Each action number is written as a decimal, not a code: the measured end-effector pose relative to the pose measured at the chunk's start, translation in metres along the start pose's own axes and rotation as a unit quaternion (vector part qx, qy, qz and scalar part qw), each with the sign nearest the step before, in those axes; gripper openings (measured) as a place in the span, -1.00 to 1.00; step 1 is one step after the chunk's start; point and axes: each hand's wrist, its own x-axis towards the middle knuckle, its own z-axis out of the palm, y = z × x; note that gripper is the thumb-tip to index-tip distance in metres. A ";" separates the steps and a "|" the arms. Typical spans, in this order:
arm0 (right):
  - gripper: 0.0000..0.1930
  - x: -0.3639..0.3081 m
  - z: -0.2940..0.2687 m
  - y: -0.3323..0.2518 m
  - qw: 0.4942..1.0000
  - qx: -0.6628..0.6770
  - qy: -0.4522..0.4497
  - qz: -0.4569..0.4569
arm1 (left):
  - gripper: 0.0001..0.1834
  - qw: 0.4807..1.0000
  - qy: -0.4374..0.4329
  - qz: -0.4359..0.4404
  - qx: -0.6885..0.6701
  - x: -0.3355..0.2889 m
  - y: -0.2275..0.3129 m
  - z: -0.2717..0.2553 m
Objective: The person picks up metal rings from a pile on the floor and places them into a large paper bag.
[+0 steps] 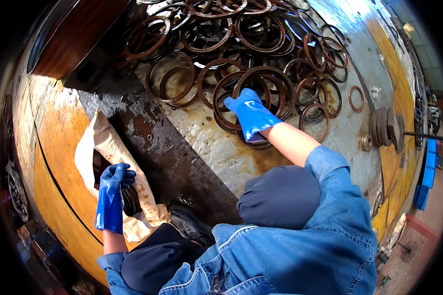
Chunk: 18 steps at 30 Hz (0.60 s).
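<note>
My right hand (251,115), in a wet blue rubber glove, reaches into the near edge of a heap of oily rings. Its fingers close on the near-left side of a dark brown ring (264,71); part of the grip is hidden under the glove. My left hand (114,184), also blue-gloved, is beside the mouth of a cream paper sack (120,150). Its fingers are loosely bent and apart, with nothing visible in them. Several dark rings (131,200) stand stacked inside the sack, partly hidden by its side and my hand.
Many loose rings (206,34) overlap on the oily metal surface (197,135). One small reddish ring (356,98) lies apart at right, near a row of thick discs (383,128) on a rod. A large rusty drum-like part (76,37) stands far left. My shoe (189,223) is beside the sack.
</note>
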 end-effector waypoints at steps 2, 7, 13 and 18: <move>-0.47 0.002 0.000 0.005 1.000 0.016 -0.014 0.013 | -0.66 1.000 0.000 0.006 -0.004 -0.002 0.004 0.009; -0.62 -0.027 -0.025 0.010 0.969 0.232 -0.055 -0.065 | -0.63 1.000 0.018 0.001 -0.007 -0.020 0.009 0.004; -0.64 -0.013 -0.066 0.078 0.740 0.630 -0.220 -0.087 | -0.56 0.998 -0.002 0.026 -0.051 -0.015 0.009 0.000; -0.35 -0.056 -0.091 0.052 0.531 0.780 -0.320 -0.088 | -0.53 0.997 -0.007 0.056 -0.047 -0.026 0.023 -0.008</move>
